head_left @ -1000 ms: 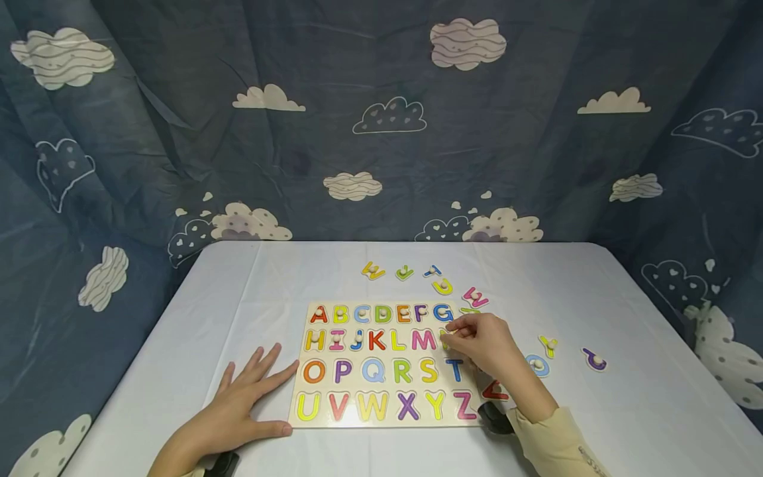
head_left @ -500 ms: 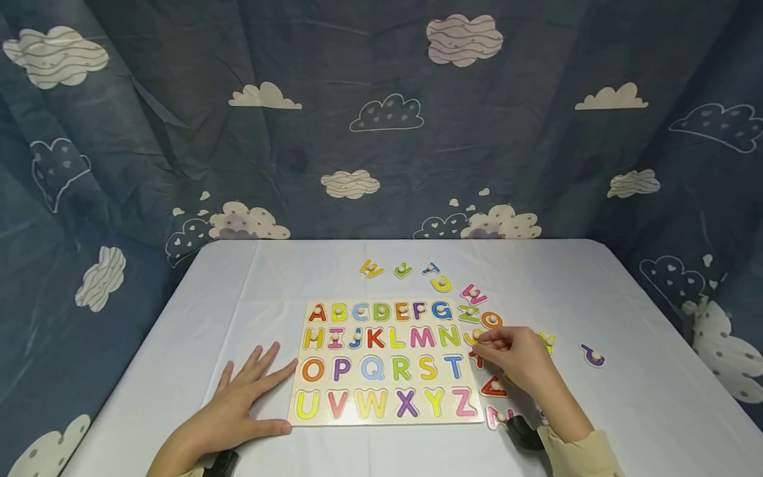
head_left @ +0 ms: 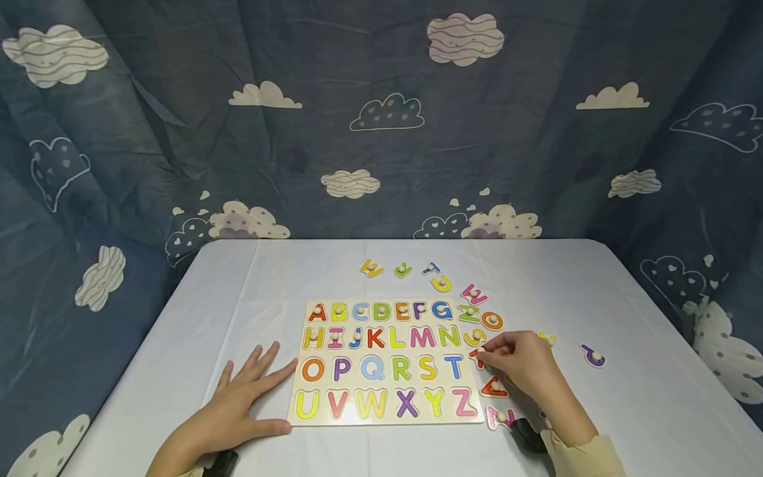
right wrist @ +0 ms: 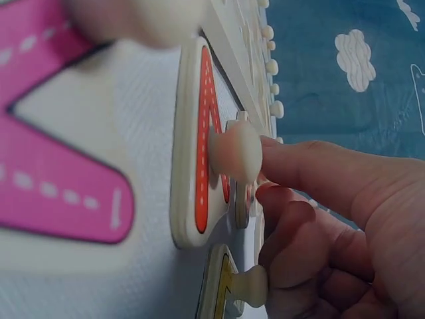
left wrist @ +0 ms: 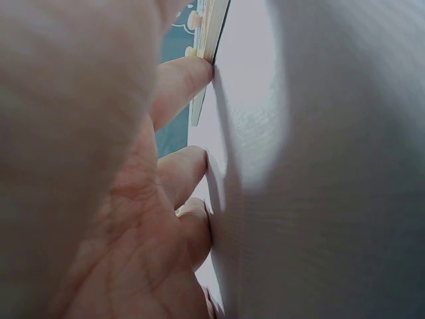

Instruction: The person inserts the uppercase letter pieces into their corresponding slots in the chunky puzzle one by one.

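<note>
A wooden alphabet puzzle board [head_left: 387,422] lies on the white table, its top row and the first few slots of the second row filled with knobbed letters. My left hand [head_left: 241,404] is spread flat, with thumb and index finger against the board's left edge. Just off the right edge, my right hand [head_left: 520,359] pinches the knob of a small red letter piece [head_left: 475,360], which its fingers partly cover. Nearer the right wrist camera stand a red V piece [right wrist: 202,199], a yellow piece [right wrist: 224,286] and a pink piece [right wrist: 66,193].
More loose letters lie beyond the board, among them a yellow W [head_left: 371,268], a blue T [head_left: 431,268] and a pink M [head_left: 473,294]. An orange O [head_left: 492,320] lies to the right, a purple P [head_left: 593,356] farther out. A cloud-print curtain [head_left: 381,152] hangs behind.
From over the N slot my right hand has moved right, off the board, then slightly down from a yellow piece to the red one. The left hand has stayed put.
</note>
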`<state>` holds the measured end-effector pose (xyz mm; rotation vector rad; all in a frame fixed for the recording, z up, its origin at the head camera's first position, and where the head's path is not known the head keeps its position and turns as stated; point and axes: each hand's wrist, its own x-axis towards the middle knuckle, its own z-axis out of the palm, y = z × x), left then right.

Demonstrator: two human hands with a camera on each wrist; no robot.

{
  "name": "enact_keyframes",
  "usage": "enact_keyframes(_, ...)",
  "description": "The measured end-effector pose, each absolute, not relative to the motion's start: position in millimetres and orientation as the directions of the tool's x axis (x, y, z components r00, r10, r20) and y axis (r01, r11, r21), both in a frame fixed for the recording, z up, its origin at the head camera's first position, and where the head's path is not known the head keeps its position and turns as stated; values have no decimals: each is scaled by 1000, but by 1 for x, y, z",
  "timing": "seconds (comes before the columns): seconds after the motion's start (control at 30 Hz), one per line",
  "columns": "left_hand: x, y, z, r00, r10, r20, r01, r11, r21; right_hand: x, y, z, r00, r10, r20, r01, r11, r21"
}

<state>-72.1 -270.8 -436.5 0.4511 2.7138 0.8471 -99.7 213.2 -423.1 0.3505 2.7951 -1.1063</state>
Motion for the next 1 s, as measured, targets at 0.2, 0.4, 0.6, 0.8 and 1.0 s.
enact_keyframes(0.2,-72,-270,-436,-918,369,-146,224,785,577,-99,212,-424,-969,176,-172,246,721,-648)
enact_keyframes(0.4,-72,-270,-436,-919,361,-156,210,787,581,-100,212,-426,-973,168,-155,229,727,-648)
enact_keyframes(0.6,-72,-271,-436,-918,365,-157,210,781,588,-100,210,-428,-979,150,-140,205,738,-642)
enact_keyframes(0.8,-72,-272,-436,-918,368,-149,217,780,587,-103,209,-425,-985,114,-129,171,749,-640)
enact_keyframes(1.0,-72,-271,-436,-916,375,-145,227,779,584,-105,214,-420,-980,124,-156,196,746,-637)
